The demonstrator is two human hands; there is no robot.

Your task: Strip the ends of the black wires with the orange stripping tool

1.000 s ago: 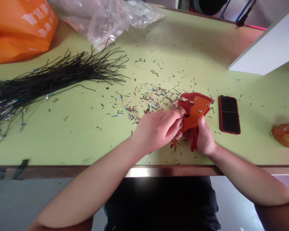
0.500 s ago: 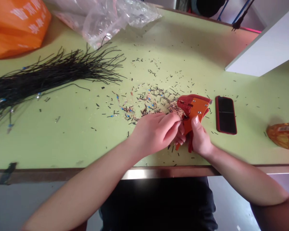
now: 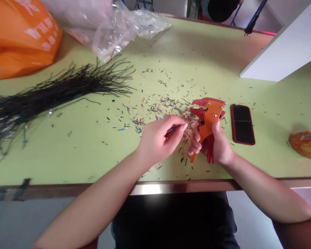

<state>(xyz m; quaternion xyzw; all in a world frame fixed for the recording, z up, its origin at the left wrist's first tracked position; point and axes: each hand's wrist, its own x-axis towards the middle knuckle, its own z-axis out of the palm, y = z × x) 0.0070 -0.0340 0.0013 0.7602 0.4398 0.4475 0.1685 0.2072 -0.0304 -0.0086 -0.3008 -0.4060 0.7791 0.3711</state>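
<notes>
An orange and red hand tool [image 3: 210,116] is held upright over the scraps, its jaws apart and facing left. My right hand [image 3: 217,143] wraps round its handles. Left of the tool, my left hand [image 3: 162,138] is closed in a pinch, thumb and forefinger together; what lies between the fingertips is too small to make out. Short black and blue wire scraps [image 3: 168,102] and copper-coloured strands [image 3: 189,119] lie beneath and behind both hands. A long bundle of black wires [image 3: 75,83] lies at the left.
A black phone with a red edge [image 3: 243,123] lies right of the tool. Further right is an orange-wrapped container [image 3: 307,143]. An orange bag [image 3: 20,41] and clear plastic bags [image 3: 111,31] are at the back left. A white panel [image 3: 282,48] stands at the back right.
My left hand has moved left, away from the tool. The tool's jaws have opened and its handles are more upright. The view has shifted slightly.
</notes>
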